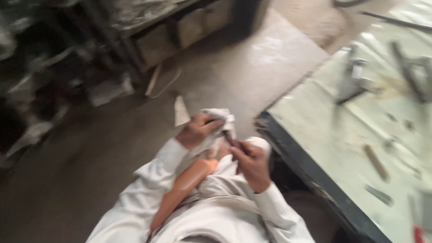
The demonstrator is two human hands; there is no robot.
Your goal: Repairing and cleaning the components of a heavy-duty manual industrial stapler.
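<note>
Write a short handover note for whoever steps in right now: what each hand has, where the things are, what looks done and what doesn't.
Left hand: gripping a white cloth, bunched.
Right hand: pinching a small dark piece against the cloth; blurred, kind unclear.
Orange handle-like object: lying across the lap, under the left forearm.
Workbench: to the right, with metal tools scattered on it.
Done or left: cannot tell from this blurred view.
</note>
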